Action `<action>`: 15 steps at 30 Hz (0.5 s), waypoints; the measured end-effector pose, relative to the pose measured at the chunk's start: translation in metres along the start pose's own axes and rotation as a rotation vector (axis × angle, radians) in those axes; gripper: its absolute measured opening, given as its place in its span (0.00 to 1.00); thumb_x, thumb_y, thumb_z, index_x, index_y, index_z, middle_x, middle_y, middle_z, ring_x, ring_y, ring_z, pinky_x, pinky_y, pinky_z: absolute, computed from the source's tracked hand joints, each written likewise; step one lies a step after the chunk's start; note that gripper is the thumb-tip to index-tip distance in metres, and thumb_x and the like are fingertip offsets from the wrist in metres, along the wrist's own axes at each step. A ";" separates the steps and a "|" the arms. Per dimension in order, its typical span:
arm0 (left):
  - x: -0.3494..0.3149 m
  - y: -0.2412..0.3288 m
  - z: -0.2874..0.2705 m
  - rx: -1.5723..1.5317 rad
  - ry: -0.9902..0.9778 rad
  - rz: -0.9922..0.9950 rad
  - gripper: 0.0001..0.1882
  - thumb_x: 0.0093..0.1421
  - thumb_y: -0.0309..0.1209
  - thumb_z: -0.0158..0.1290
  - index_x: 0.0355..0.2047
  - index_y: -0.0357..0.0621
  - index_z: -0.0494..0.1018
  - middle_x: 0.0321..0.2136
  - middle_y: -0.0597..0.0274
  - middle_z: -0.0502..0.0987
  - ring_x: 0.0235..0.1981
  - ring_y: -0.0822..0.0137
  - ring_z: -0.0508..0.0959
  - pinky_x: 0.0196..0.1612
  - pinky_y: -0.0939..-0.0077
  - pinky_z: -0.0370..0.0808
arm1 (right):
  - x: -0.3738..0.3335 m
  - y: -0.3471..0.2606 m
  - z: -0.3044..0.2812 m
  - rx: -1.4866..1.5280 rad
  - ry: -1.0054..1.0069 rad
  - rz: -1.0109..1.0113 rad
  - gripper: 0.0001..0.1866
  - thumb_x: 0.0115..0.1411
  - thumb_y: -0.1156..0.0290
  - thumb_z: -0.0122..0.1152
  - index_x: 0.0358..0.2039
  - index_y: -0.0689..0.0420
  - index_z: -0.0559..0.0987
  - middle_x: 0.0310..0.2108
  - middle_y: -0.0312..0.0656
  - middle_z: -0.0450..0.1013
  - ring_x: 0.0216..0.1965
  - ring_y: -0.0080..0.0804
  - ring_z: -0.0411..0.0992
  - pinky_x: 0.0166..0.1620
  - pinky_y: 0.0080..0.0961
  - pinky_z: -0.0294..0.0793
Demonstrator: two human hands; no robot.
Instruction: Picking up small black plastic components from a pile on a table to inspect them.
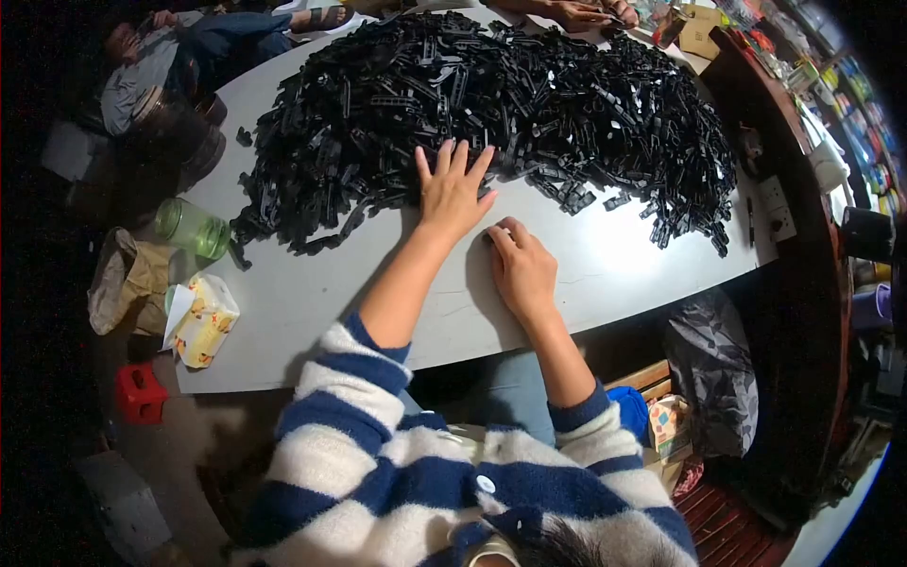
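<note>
A wide heap of small black plastic parts (378, 123) covers the far half of the white table (425, 321). At the heap's near edge my left hand (452, 197) rests with its fingers spread, fingertips touching the parts. Closer to me and slightly right, my right hand (524, 272) is on the bare tabletop with fingers curled together. Something dark shows at its fingertips, too small and shaded to make out.
A greenish jar (194, 229) and a yellow-and-white tissue pack (208, 321) stand at the table's left edge. Another person's hands (586, 14) are at the far side. A dark wooden shelf edge (775, 104) borders the right; a red stool (140, 392) is lower left.
</note>
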State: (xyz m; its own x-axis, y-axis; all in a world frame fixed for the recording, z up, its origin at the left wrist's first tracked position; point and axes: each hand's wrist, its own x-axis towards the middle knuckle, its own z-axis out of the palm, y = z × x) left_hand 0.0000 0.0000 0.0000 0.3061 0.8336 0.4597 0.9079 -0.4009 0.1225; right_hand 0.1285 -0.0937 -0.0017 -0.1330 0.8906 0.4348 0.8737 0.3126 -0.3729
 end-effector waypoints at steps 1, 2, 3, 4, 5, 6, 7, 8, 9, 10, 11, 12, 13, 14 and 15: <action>-0.008 -0.002 -0.003 -0.011 -0.001 0.005 0.33 0.47 0.45 0.57 0.55 0.57 0.63 0.52 0.54 0.63 0.56 0.52 0.57 0.58 0.38 0.45 | -0.001 -0.003 0.000 0.015 0.006 0.010 0.11 0.49 0.74 0.57 0.35 0.51 0.77 0.38 0.36 0.71 0.31 0.36 0.72 0.33 0.29 0.72; -0.015 -0.005 -0.007 -0.021 -0.001 0.010 0.32 0.48 0.43 0.57 0.54 0.57 0.64 0.52 0.55 0.64 0.55 0.52 0.59 0.58 0.38 0.46 | -0.003 -0.005 0.000 0.030 0.011 0.020 0.11 0.48 0.75 0.57 0.35 0.51 0.77 0.38 0.36 0.71 0.31 0.36 0.72 0.32 0.29 0.72; -0.019 -0.006 -0.013 -0.029 -0.007 0.005 0.30 0.49 0.42 0.57 0.54 0.58 0.64 0.52 0.57 0.64 0.54 0.52 0.59 0.57 0.41 0.49 | -0.001 -0.005 -0.002 0.035 0.008 0.013 0.11 0.48 0.75 0.57 0.35 0.51 0.77 0.38 0.36 0.71 0.31 0.36 0.72 0.32 0.29 0.72; -0.025 -0.007 -0.017 -0.023 -0.007 -0.003 0.30 0.49 0.42 0.57 0.54 0.58 0.64 0.52 0.57 0.64 0.54 0.52 0.59 0.57 0.41 0.49 | 0.001 -0.003 -0.004 0.029 0.006 0.018 0.11 0.48 0.75 0.57 0.35 0.51 0.77 0.38 0.36 0.71 0.31 0.35 0.72 0.32 0.29 0.72; -0.032 -0.009 -0.022 -0.036 -0.021 0.003 0.30 0.50 0.42 0.56 0.54 0.57 0.63 0.52 0.57 0.64 0.54 0.51 0.60 0.57 0.42 0.51 | 0.003 0.000 -0.006 0.024 0.003 0.021 0.11 0.48 0.75 0.56 0.35 0.51 0.77 0.38 0.35 0.71 0.31 0.35 0.72 0.32 0.29 0.72; -0.044 -0.013 -0.031 -0.048 -0.044 0.014 0.29 0.51 0.42 0.55 0.55 0.57 0.63 0.52 0.56 0.64 0.53 0.50 0.60 0.56 0.44 0.52 | 0.000 -0.003 -0.005 0.035 -0.003 0.022 0.11 0.48 0.75 0.56 0.35 0.51 0.77 0.38 0.35 0.71 0.31 0.35 0.72 0.32 0.29 0.72; -0.054 -0.016 -0.038 -0.031 -0.072 0.019 0.29 0.51 0.41 0.54 0.55 0.57 0.62 0.53 0.57 0.63 0.54 0.49 0.59 0.56 0.47 0.53 | -0.001 -0.001 -0.004 0.024 0.012 0.012 0.12 0.48 0.76 0.56 0.35 0.51 0.77 0.38 0.35 0.71 0.32 0.35 0.72 0.33 0.29 0.72; -0.065 -0.020 -0.046 -0.026 -0.076 0.015 0.29 0.51 0.41 0.54 0.55 0.57 0.62 0.53 0.57 0.63 0.54 0.49 0.59 0.56 0.47 0.53 | -0.002 0.000 -0.004 0.014 0.027 0.000 0.12 0.48 0.76 0.56 0.35 0.51 0.77 0.38 0.36 0.71 0.33 0.35 0.72 0.33 0.29 0.72; -0.077 -0.024 -0.054 -0.045 -0.100 0.019 0.30 0.52 0.41 0.54 0.55 0.57 0.62 0.54 0.57 0.62 0.55 0.48 0.58 0.56 0.47 0.54 | -0.003 0.000 -0.004 0.021 0.022 -0.005 0.12 0.48 0.76 0.56 0.35 0.51 0.77 0.38 0.36 0.71 0.33 0.35 0.72 0.33 0.29 0.72; -0.088 -0.027 -0.062 -0.066 -0.125 0.025 0.30 0.52 0.41 0.54 0.56 0.58 0.62 0.54 0.57 0.62 0.56 0.48 0.57 0.56 0.47 0.54 | -0.004 0.001 -0.004 0.023 0.013 -0.004 0.12 0.48 0.76 0.56 0.35 0.51 0.77 0.38 0.36 0.71 0.34 0.36 0.72 0.34 0.29 0.72; -0.099 -0.030 -0.071 -0.055 -0.175 0.018 0.30 0.52 0.40 0.54 0.56 0.59 0.61 0.56 0.58 0.61 0.57 0.48 0.56 0.57 0.48 0.54 | -0.005 0.001 -0.004 0.025 0.004 -0.003 0.12 0.48 0.77 0.56 0.35 0.51 0.76 0.38 0.36 0.71 0.35 0.36 0.72 0.34 0.29 0.72; -0.109 -0.034 -0.079 -0.052 -0.177 0.011 0.30 0.52 0.40 0.54 0.56 0.59 0.61 0.56 0.58 0.61 0.57 0.48 0.56 0.57 0.48 0.54 | -0.004 0.001 -0.004 0.031 0.000 -0.008 0.12 0.48 0.77 0.56 0.35 0.51 0.76 0.38 0.36 0.71 0.35 0.36 0.72 0.34 0.29 0.72; -0.118 -0.039 -0.086 -0.088 -0.188 0.019 0.30 0.51 0.41 0.55 0.55 0.59 0.62 0.55 0.60 0.61 0.57 0.49 0.56 0.56 0.46 0.54 | -0.004 0.002 -0.003 0.021 0.015 -0.013 0.12 0.48 0.77 0.56 0.35 0.51 0.76 0.39 0.36 0.71 0.35 0.36 0.71 0.35 0.30 0.72; -0.126 -0.043 -0.093 -0.125 -0.198 0.027 0.29 0.51 0.42 0.55 0.55 0.60 0.63 0.55 0.61 0.62 0.57 0.51 0.56 0.56 0.45 0.54 | -0.005 0.003 -0.002 0.011 0.030 -0.017 0.12 0.48 0.77 0.56 0.35 0.51 0.76 0.39 0.36 0.71 0.36 0.36 0.71 0.35 0.30 0.72; -0.133 -0.046 -0.099 -0.090 -0.221 0.021 0.30 0.50 0.42 0.55 0.55 0.61 0.63 0.56 0.62 0.61 0.57 0.50 0.56 0.57 0.45 0.51 | -0.005 0.003 -0.002 0.014 0.028 -0.022 0.12 0.48 0.77 0.56 0.35 0.51 0.76 0.39 0.36 0.71 0.36 0.36 0.71 0.35 0.30 0.72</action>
State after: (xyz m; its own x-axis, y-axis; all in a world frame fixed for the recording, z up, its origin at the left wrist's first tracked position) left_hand -0.1110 -0.1298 0.0206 0.3892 0.8835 0.2605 0.8742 -0.4434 0.1978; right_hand 0.1323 -0.0980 -0.0037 -0.1391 0.8740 0.4655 0.8640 0.3369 -0.3742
